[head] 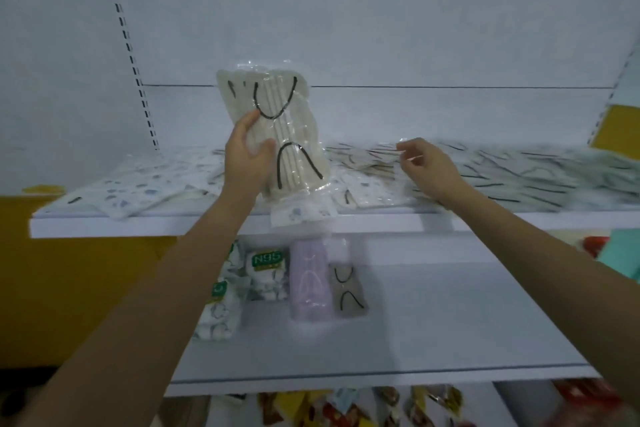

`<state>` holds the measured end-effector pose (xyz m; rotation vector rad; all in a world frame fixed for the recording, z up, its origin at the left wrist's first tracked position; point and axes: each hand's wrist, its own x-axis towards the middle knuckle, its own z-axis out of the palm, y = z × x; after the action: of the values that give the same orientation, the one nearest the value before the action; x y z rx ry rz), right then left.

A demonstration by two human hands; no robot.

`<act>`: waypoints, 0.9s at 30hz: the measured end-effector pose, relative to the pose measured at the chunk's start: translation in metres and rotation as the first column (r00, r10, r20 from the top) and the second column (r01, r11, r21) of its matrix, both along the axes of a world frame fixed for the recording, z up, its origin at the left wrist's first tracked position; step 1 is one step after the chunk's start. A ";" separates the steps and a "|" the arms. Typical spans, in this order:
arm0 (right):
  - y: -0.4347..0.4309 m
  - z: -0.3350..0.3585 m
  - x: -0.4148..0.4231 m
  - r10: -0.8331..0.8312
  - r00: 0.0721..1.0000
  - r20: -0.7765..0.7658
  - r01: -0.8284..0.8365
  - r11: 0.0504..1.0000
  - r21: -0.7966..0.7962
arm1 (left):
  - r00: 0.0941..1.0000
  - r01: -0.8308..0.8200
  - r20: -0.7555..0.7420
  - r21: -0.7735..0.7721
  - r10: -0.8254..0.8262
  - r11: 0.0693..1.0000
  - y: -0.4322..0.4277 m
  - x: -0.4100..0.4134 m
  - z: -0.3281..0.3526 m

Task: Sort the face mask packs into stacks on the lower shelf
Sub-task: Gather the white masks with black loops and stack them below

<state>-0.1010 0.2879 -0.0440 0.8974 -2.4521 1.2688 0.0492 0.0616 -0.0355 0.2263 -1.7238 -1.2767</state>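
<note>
Stacks (304, 284) begun below left hand (246, 154) — fingers (250, 120) curled round cream pack (294, 135); right hand (429, 166) pinches the pile (502, 172) — most unsorted.

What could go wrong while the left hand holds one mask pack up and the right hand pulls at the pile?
The right hand pinches a clear pack in the loose pile; pulling may drag neighbours off the upper shelf. The left hand holds the beige pack by one side only, so it could slip.
</note>
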 end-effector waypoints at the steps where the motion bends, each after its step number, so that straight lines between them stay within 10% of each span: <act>1: 0.012 -0.001 -0.004 -0.011 1.000 0.012 0.011 1.000 0.018 | 1.000 -0.007 0.002 0.008 0.007 1.000 0.008 -0.003 -0.001; 16: 0.038 0.015 -0.084 -0.060 0.996 0.063 0.054 0.994 0.092 | 0.999 0.021 0.040 -0.083 -0.018 0.996 0.033 -0.069 0.020; 27: 0.020 0.018 -0.151 -0.076 0.989 0.125 -0.015 0.796 0.605 | 0.995 0.085 0.070 -0.122 -0.076 0.989 0.012 -0.158 0.031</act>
<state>-0.2523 0.3074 -0.0259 0.9124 -3.0421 0.5233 -0.1087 0.0736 -0.0045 0.1274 -1.8786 -1.2254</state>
